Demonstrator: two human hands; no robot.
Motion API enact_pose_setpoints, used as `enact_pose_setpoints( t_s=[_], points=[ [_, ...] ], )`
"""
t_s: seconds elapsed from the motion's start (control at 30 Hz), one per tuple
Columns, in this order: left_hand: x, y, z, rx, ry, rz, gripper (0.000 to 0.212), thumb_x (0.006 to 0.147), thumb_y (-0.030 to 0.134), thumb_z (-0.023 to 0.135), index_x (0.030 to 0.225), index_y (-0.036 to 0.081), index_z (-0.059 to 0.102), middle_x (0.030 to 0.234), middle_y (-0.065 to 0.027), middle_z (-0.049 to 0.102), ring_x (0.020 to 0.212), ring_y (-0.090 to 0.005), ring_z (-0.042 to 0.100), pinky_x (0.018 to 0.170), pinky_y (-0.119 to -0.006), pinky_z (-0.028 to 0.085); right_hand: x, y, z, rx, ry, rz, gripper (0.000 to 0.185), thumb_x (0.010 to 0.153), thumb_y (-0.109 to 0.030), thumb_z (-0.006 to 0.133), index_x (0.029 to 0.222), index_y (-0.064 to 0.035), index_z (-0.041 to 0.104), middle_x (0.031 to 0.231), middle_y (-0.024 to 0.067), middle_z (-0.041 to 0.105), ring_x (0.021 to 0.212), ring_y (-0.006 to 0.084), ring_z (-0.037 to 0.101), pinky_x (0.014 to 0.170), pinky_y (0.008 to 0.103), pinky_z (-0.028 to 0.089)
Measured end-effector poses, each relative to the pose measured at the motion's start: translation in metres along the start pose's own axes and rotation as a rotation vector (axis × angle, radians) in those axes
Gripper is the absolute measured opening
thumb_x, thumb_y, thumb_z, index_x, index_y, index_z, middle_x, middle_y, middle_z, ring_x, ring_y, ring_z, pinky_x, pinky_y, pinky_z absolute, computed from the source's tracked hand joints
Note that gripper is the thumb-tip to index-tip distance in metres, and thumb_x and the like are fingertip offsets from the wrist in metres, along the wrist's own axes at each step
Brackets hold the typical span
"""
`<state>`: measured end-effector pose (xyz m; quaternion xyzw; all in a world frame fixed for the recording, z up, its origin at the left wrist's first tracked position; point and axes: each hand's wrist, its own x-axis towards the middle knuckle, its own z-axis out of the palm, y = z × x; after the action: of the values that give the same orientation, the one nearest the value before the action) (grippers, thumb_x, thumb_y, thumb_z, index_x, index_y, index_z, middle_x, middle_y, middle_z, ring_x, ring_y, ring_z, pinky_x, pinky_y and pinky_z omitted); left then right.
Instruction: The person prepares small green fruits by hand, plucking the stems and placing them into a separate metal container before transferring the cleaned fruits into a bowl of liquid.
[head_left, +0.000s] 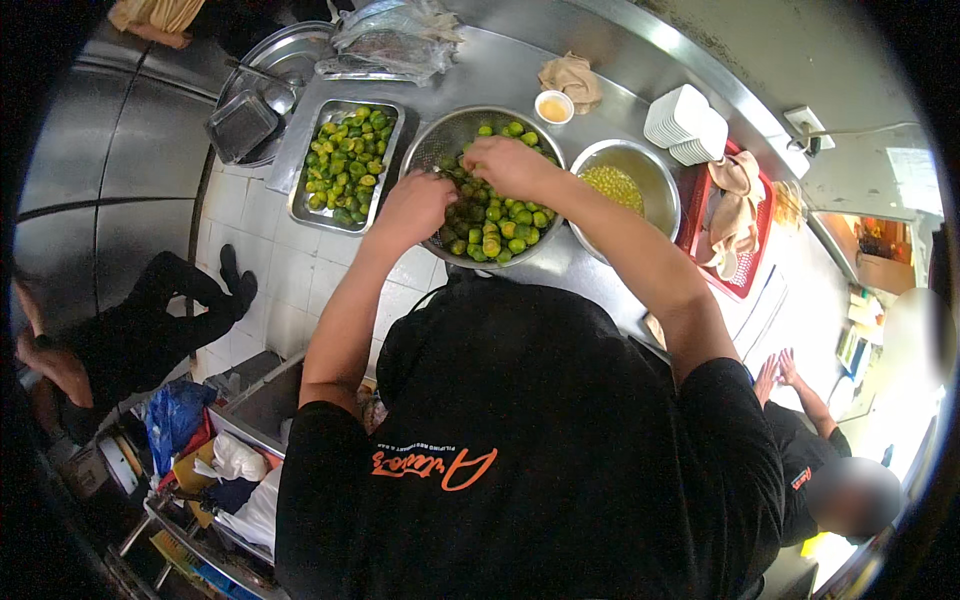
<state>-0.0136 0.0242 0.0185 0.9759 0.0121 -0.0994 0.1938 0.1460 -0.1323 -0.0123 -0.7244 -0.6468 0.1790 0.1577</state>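
Observation:
Before me is a round perforated steel colander (429, 139) holding many small green citrus fruits (517, 225), probably calamansi. My left hand (416, 206) is over its left side, with fingers curled inward. My right hand (510, 161) reaches over the middle, fingertips down among the fruits. The two hands almost meet, and what lies between their fingertips is too small and shaded to tell. To the left, a rectangular steel tray (294, 201) holds cut or squeezed citrus pieces (349, 161). A steel bowl (664, 169) on the right contains a yellow-green mass (613, 187), which looks like seeds in juice.
Behind the colander are a small cup of orange liquid (554, 109) and a crumpled cloth (571, 81). Stacked white dishes (686, 124) and a red basket (761, 232) with cloths stand right. One person (150, 322) is at left, another (802, 450) at right. A cart (247, 420) stands lower left.

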Motion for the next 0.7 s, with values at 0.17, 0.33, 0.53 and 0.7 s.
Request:
enact_pose_setpoints(
  t_s=[0.17,0.33,0.53,0.7],
  points=[
    [-0.019,0.004,0.021,0.065,0.185,0.045,0.026,0.089,0.016,0.07,0.112,0.004,0.068,0.095,-0.0172,0.07,0.091,-0.0362,0.066,0.083,-0.044,0.054,-0.053,-0.01,-0.026,0.644,0.315,0.352,0.031,0.092,-0.016,0.071,0.121,-0.0062,0.066,0.096,0.0072,0.071,0.081,0.0162,0.065,0.075,0.033,0.053],
    [-0.001,0.019,0.009,-1.249,0.024,-0.224,0.032,0.103,0.007,0.051,0.134,0.003,0.058,0.117,-0.0093,0.068,0.093,-0.0129,0.062,0.085,-0.03,0.053,-0.109,-0.022,-0.046,1.206,0.322,0.438,0.033,0.099,-0.012,0.062,0.131,-0.0034,0.062,0.099,0.003,0.071,0.088,0.0098,0.066,0.079,0.0259,0.053],
    [0.058,0.081,0.008,-1.625,-0.056,-0.112,0.034,0.103,-0.001,0.048,0.136,0.0,0.056,0.117,-0.0076,0.066,0.104,-0.0144,0.062,0.094,-0.029,0.051,-0.137,-0.026,-0.058,0.798,0.572,0.387,0.036,0.095,-0.009,0.068,0.13,-0.0018,0.062,0.108,0.0059,0.068,0.096,0.0186,0.067,0.088,0.0331,0.053],
    [0.1,0.127,0.01,-1.274,-0.033,-0.049,0.029,0.103,0.008,0.055,0.131,0.0,0.06,0.102,-0.0041,0.067,0.088,-0.011,0.063,0.083,-0.027,0.052,-0.162,-0.027,-0.073,0.257,0.75,0.327,0.038,0.089,-0.006,0.067,0.127,-0.0033,0.064,0.109,0.017,0.063,0.102,0.0369,0.063,0.089,0.0424,0.052]
  ],
)
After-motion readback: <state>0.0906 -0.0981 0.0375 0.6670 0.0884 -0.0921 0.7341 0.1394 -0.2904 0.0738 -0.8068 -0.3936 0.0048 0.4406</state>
